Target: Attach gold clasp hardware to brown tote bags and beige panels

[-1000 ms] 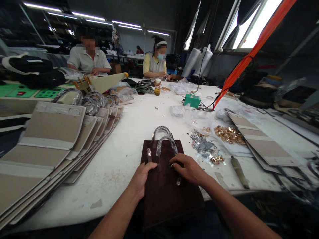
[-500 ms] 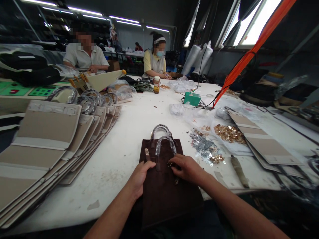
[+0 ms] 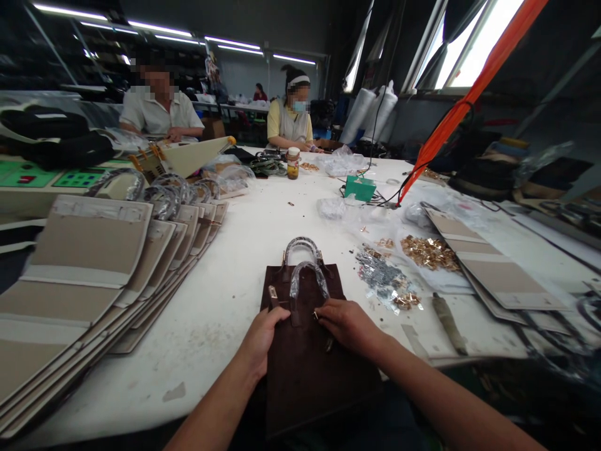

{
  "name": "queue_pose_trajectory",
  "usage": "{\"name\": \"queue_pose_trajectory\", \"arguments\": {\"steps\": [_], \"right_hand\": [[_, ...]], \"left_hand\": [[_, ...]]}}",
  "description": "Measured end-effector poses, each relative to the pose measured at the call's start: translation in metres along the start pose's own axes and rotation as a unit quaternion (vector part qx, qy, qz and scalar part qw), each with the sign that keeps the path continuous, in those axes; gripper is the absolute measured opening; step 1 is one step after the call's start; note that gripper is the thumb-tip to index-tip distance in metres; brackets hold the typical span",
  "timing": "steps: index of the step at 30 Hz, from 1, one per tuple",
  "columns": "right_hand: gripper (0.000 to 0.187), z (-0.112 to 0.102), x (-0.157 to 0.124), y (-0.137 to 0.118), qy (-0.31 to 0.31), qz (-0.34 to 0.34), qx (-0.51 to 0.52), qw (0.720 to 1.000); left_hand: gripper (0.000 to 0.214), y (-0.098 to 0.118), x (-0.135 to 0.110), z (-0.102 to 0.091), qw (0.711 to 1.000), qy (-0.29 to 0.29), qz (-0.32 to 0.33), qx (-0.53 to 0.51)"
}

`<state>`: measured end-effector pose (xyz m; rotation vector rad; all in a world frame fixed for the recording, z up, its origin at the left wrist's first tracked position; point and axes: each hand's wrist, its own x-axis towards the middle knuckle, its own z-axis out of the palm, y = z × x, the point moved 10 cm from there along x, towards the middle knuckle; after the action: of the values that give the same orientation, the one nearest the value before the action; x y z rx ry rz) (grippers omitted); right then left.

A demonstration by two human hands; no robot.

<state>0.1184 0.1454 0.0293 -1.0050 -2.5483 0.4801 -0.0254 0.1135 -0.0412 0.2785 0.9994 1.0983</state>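
Observation:
A dark brown bag (image 3: 310, 369) lies flat at the near edge of the white table (image 3: 263, 232), its two plastic-wrapped handles (image 3: 306, 275) pointing away from me. My left hand (image 3: 261, 335) curls over the bag's left side just below the handles, holding it down. My right hand (image 3: 346, 324) rests on the bag to the right of the handles, fingers pinched at a small gold metal fitting (image 3: 317, 312) near the handle base. A second gold fitting (image 3: 273, 295) sits on the bag's upper left.
Several beige bag panels (image 3: 94, 263) with wrapped handles are fanned out on the left. Gold hardware (image 3: 429, 252) and silver pieces (image 3: 382, 275) lie right of the bag, with a tool (image 3: 446, 322) and more panels (image 3: 493, 269). Two people sit at the far end.
Both hands and the bag have stayed nearly in place; my right hand's fingers have drawn slightly left toward the handle base. The view has shifted a little.

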Motion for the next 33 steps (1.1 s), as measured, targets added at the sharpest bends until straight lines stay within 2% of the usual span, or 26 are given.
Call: {"name": "queue_pose_trajectory", "arguments": {"steps": [13,20,25,33], "right_hand": [[0.017,-0.004,-0.006,-0.016,0.064,0.014,-0.099,0.993],[0.016,0.000,-0.006,-0.028,-0.005,-0.025,-0.157,0.987],[0.019,-0.002,-0.004,-0.031,-0.018,-0.017,-0.184,0.983],[0.018,-0.006,-0.003,-0.034,-0.066,-0.042,-0.166,0.983]], "left_hand": [[0.027,0.001,-0.006,-0.001,0.999,0.022,0.002,0.026],[0.030,0.001,-0.009,0.002,0.999,0.016,0.005,0.027],[0.028,0.001,-0.011,0.003,1.000,0.013,0.001,0.022],[0.022,0.001,-0.015,0.000,0.999,0.015,0.009,0.028]]}}
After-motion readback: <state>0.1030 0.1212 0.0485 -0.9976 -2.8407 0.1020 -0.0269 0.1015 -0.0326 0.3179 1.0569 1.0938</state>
